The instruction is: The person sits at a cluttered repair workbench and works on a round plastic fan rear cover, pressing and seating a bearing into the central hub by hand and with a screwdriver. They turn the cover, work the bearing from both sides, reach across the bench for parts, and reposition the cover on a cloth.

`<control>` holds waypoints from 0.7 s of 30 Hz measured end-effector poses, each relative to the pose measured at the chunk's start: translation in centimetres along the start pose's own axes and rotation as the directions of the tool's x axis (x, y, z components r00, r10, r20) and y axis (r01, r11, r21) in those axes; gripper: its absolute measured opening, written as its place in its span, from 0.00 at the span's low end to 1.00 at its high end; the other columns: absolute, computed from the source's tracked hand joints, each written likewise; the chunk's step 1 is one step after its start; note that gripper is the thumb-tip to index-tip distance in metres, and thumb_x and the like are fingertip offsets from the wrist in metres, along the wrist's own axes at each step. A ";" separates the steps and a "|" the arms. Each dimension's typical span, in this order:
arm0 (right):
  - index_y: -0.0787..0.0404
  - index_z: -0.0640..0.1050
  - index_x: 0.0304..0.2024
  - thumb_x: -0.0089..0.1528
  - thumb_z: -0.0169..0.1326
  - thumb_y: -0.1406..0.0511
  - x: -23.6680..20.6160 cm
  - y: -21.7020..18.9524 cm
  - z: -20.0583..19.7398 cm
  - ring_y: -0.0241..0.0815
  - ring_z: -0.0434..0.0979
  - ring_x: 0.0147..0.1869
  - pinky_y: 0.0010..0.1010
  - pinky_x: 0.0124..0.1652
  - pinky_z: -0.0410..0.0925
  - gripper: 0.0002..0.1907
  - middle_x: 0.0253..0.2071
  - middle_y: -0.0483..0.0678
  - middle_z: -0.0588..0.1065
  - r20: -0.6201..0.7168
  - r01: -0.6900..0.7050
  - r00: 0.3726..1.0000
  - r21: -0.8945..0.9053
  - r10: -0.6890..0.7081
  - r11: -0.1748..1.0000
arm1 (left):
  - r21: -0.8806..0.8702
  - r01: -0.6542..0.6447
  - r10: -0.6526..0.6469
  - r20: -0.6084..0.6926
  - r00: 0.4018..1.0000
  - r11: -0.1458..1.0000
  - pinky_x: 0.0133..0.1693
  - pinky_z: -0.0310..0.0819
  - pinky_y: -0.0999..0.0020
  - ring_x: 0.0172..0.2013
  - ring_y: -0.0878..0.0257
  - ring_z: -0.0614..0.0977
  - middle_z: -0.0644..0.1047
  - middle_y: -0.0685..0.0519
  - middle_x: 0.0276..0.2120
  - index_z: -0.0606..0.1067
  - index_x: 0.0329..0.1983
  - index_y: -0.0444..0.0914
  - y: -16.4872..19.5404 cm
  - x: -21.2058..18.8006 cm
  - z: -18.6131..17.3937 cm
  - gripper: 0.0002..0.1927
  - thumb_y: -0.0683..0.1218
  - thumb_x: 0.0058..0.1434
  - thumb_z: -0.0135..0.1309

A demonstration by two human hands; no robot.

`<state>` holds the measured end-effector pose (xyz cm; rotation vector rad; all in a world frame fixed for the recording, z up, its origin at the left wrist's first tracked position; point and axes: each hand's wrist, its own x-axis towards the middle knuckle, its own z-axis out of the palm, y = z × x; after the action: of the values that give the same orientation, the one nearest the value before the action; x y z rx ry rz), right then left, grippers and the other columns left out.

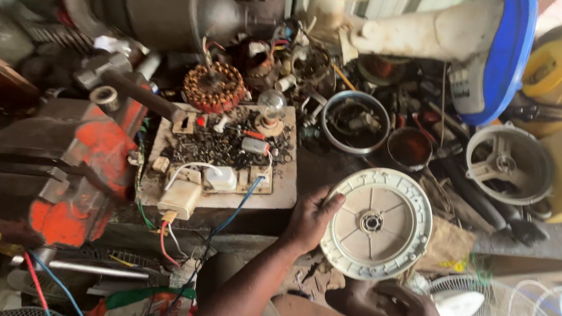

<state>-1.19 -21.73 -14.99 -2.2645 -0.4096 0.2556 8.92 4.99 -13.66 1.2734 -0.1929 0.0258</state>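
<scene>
A round cream plastic housing disc (376, 224) with radial ribs and a metal bearing at its centre is held flat above the cluttered bench. My left hand (310, 217) grips its left rim, thumb on top. My right hand (394, 309) holds it from below at the near edge, fingers curled under the rim.
An orange bench vise (79, 165) stands at the left. A wooden board (280, 189) carries screws, a bulb, sockets and wires. Behind are a copper-wound stator (214, 86), a metal ring (355, 122), a rusty cup (410, 148), another round housing (509, 163) and a blue-and-white fan base (489, 53).
</scene>
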 end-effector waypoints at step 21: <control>0.62 0.75 0.56 0.68 0.51 0.63 1.8 0.0 -8.7 0.41 0.77 0.36 0.32 0.37 0.71 0.15 0.36 0.51 0.77 -0.200 0.111 0.774 0.977 0.601 0.183 | 0.092 0.021 -0.018 -0.029 0.999 0.996 0.43 0.72 0.71 0.39 0.70 0.77 0.82 0.54 0.38 0.81 0.51 0.33 0.3 1.4 -0.3 0.16 0.48 0.70 0.54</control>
<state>3.21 -27.01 -9.40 -0.9391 0.4536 -0.0378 10.31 5.27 -13.21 1.3659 -0.1565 0.0365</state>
